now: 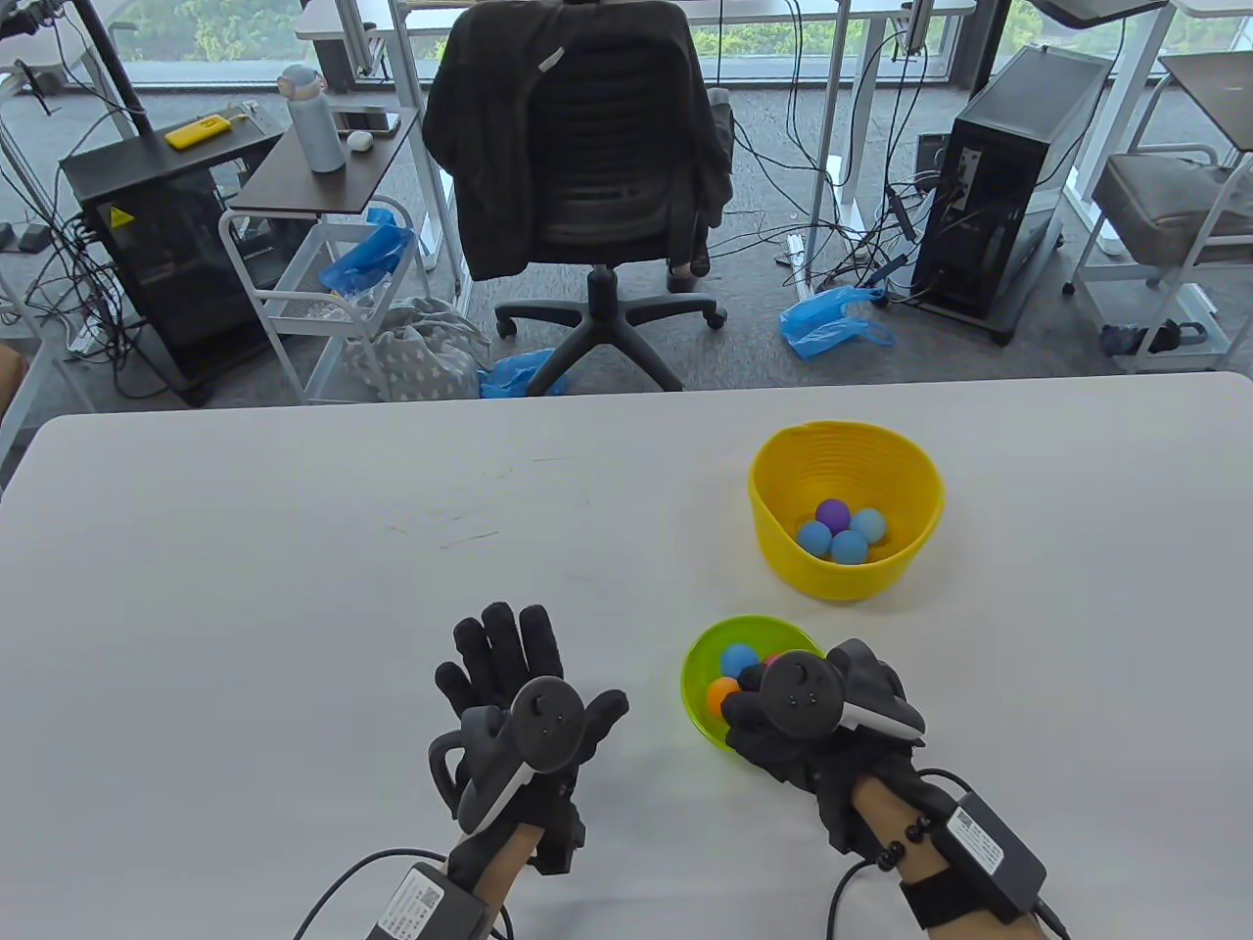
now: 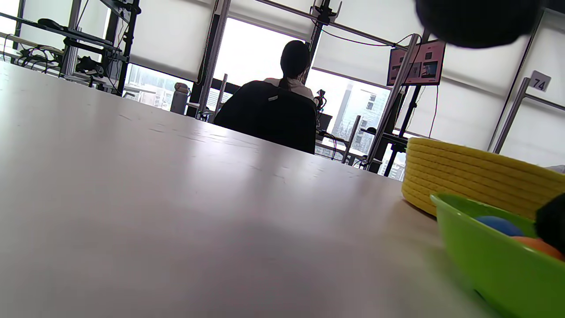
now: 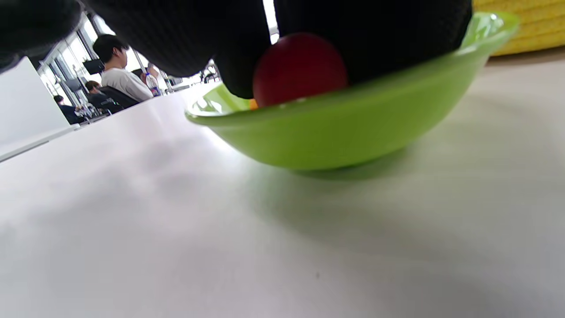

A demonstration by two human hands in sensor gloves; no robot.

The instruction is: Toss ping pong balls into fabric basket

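The right hand point(image 1: 798, 720) is down in the shallow lime-green plastic bowl point(image 1: 697, 685), gloved fingers point(image 3: 379, 39) curled around a dark red ping pong ball point(image 3: 299, 68) right at the rim. An orange ball point(image 1: 723, 693) and a blue ball point(image 1: 739, 655) sit in there beside it. Just beyond stands the yellow woven fabric basket point(image 1: 847, 578), with three blue balls point(image 1: 814, 537) and a purple ball point(image 1: 832, 512) inside. The left hand point(image 1: 524, 710) rests flat on the white table point(image 1: 294, 548), fingers spread wide, holding nothing.
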